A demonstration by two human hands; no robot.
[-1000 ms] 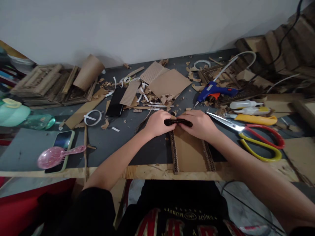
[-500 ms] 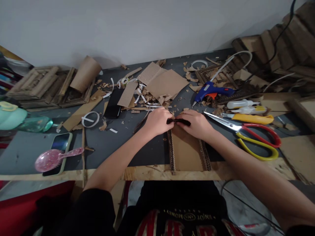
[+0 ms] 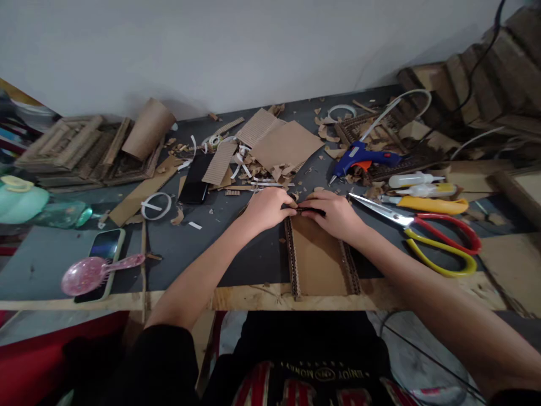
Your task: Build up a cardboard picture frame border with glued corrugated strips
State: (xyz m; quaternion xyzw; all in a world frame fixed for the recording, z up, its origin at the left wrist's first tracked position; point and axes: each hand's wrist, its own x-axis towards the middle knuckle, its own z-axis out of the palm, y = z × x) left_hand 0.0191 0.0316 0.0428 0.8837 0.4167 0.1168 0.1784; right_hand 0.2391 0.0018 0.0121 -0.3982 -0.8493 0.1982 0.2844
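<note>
Both forearms reach forward from the near edge of the counter [image 3: 253,265] and converge at its middle, wrists low and knuckles up. The left hand [image 3: 266,207] and the right hand [image 3: 333,213] sit close together, fingers curled, each pinching one end of a thin dark strip [image 3: 308,211] that runs across between them. The strip lies along the far edge of a flat cardboard panel [image 3: 319,262], which stretches from the hands back to the near edge of the counter and has corrugated strips standing along its left and right sides.

Just right of the right hand lie large scissors [image 3: 422,234] with red and yellow handles, blades pointing toward the hand. Beyond them sits a blue glue gun [image 3: 363,155]. On the far side of the hands there are cardboard sheets [image 3: 283,144] and scattered scraps. Well to the left, near the counter's edge, a pink hairbrush [image 3: 95,270] rests on a phone [image 3: 103,248].
</note>
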